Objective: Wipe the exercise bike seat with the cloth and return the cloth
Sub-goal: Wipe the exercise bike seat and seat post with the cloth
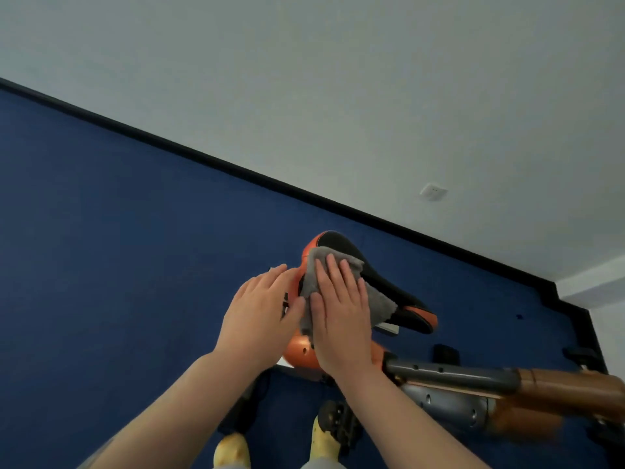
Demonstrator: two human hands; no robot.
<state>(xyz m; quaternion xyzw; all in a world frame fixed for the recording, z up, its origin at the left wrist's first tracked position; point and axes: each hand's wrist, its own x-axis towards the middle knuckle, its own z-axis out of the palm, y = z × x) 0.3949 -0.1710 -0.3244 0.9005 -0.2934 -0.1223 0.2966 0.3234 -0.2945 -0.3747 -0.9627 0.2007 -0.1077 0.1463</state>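
Blue carpet [118, 265] is bordered by pale wall [338, 79]. A fuzzy grey cloth [316, 265] is pressed flat onto the smooth black-orange seat [341, 243] by the right hand [341, 309]. The left hand [260, 313] is laid open beside it.

Hands [304, 309] and cloth [314, 282] hide much of seat [341, 243].

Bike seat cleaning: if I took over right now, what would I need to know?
Right hand: flat on the grey cloth, pressing it onto the seat.
Left hand: open, resting against the seat's left side, holding nothing.
The cloth covers the wide back part of the black and orange seat; the narrow nose to the right is uncovered.
Done: cloth fetched, wiping under way.
Left: wipe the rest of the seat, probably the nose, then put the cloth back. Its place is not in view.
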